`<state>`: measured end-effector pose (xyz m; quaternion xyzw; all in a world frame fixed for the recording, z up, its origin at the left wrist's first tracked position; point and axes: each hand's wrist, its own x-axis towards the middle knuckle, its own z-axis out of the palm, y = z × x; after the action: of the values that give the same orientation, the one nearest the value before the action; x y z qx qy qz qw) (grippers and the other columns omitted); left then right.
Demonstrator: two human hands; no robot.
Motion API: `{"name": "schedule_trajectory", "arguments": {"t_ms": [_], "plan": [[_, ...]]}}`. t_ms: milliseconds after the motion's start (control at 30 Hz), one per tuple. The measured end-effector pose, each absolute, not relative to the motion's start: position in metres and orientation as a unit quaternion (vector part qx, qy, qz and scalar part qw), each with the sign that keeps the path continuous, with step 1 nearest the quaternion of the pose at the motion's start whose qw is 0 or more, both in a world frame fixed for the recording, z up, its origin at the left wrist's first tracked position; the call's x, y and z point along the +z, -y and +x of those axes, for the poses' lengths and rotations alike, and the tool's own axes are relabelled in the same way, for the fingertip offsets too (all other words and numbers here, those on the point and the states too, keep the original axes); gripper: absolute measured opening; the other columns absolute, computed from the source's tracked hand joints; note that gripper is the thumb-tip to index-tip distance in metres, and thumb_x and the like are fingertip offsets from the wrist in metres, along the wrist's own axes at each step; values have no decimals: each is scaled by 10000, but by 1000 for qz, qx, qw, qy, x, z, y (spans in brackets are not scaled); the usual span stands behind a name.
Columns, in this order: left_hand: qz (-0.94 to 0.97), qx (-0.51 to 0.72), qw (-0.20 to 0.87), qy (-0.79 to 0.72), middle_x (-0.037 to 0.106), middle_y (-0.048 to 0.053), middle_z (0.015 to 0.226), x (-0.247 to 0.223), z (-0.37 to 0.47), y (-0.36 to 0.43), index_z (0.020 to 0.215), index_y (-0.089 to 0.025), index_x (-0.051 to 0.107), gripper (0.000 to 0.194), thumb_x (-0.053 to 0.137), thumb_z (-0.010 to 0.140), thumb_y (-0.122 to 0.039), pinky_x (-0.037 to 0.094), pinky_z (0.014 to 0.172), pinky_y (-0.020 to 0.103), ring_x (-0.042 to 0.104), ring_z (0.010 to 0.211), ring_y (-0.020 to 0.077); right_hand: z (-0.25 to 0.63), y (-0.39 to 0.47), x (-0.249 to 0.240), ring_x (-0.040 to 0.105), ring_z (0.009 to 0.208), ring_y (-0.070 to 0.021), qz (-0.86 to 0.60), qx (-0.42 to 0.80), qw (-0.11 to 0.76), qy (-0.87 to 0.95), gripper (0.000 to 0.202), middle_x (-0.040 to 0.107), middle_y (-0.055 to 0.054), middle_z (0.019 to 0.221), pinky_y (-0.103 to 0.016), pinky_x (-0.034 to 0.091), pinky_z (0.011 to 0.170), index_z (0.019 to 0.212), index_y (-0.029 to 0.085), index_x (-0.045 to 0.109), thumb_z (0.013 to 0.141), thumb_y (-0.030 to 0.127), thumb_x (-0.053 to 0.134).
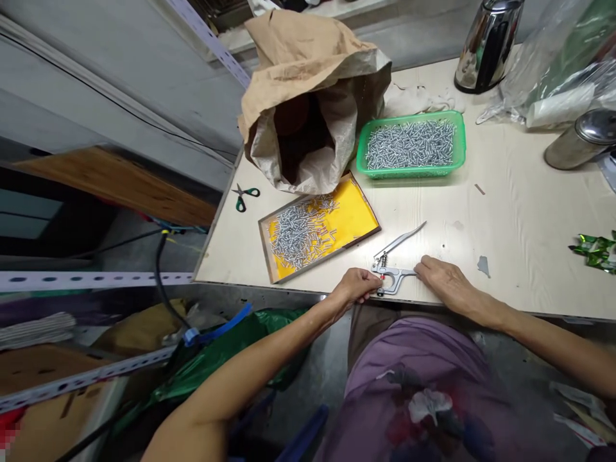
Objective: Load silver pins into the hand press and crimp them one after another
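At the table's front edge lies a silver metal hand tool (397,274) with a long raised lever, a dark coil spring and a rounded opening in its frame. My right hand (445,282) closes its fingers on the right end of the tool's lower arm. My left hand (360,284) is pinched at the tool's left end, beside a small red part; what lies between the fingertips is too small to make out. Just left of the tool, a shallow tray (359,208) with a yellow bottom holds a heap of small silver metal pins or screws (296,234).
A green plastic basket (461,144) full of similar silver pieces stands behind. Next to it is an open brown paper sack (308,64). Green-handled scissors (245,197) lie at left. A kettle (486,48), a metal canister (575,141) and green wrappers (597,251) are at right.
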<state>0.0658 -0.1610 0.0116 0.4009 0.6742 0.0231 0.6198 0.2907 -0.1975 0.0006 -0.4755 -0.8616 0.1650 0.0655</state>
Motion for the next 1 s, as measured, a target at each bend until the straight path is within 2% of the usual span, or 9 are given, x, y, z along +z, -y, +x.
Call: {"name": "schedule_trajectory", "arguments": {"t_ms": [233, 667, 733, 800, 867, 900, 933, 1000], "plan": [[345, 36, 625, -699, 455, -88, 380, 21, 74, 168, 659, -132, 580, 191, 733, 716, -231, 316, 327, 137, 387, 305, 34, 291, 202, -5, 460, 700, -184, -458, 134, 89, 875, 232, 533, -65, 825, -300, 312, 594, 885, 167, 538, 849, 5, 376], [360, -40, 643, -674, 496, -76, 398, 15, 68, 160, 666, -112, 576, 196, 736, 739, -199, 412, 356, 143, 469, 310, 49, 287, 202, 0, 479, 724, -184, -464, 120, 50, 876, 256, 559, -76, 858, -299, 336, 608, 900, 168, 553, 840, -8, 378], [360, -43, 643, -674, 502, -77, 407, 14, 68, 160, 689, -107, 585, 188, 736, 742, -204, 416, 365, 142, 473, 315, 47, 291, 199, 2, 506, 767, -188, -458, 150, 57, 874, 197, 571, -88, 910, -298, 370, 635, 926, 168, 560, 877, 53, 408], [361, -44, 642, -675, 503, -78, 412, 14, 67, 160, 704, -103, 590, 174, 725, 754, -201, 414, 368, 138, 472, 318, 44, 298, 191, 4, 535, 883, -224, -454, 168, 64, 873, 139, 578, -130, 1045, -326, 419, 700, 1012, 164, 565, 908, 213, 489], [364, -45, 639, -676, 499, -78, 410, 14, 67, 161, 707, -102, 589, 155, 696, 780, -187, 411, 365, 137, 467, 316, 42, 306, 179, 3, 497, 1096, -313, -458, 157, 64, 872, 423, 509, -192, 1264, -413, 439, 818, 1185, 157, 520, 852, 404, 599], [365, -45, 638, -676, 499, -78, 411, 14, 67, 161, 707, -102, 588, 148, 684, 789, -180, 411, 364, 137, 466, 317, 42, 310, 172, 2, 429, 1203, -360, -459, 148, 60, 874, 605, 437, -214, 1364, -467, 419, 886, 1276, 155, 466, 798, 478, 647], [366, -44, 637, -677, 499, -78, 413, 14, 67, 161, 708, -102, 588, 146, 681, 791, -178, 411, 363, 137, 465, 318, 41, 313, 165, -1, 350, 1283, -395, -456, 140, 50, 877, 764, 367, -226, 1432, -513, 380, 947, 1346, 153, 406, 744, 535, 681], [366, -42, 636, -679, 502, -78, 419, 15, 68, 162, 710, -103, 588, 159, 700, 777, -192, 411, 365, 134, 465, 322, 38, 318, 152, -6, 248, 1355, -417, -441, 136, 23, 887, 958, 305, -229, 1482, -557, 301, 1026, 1411, 148, 331, 662, 613, 710]]}}
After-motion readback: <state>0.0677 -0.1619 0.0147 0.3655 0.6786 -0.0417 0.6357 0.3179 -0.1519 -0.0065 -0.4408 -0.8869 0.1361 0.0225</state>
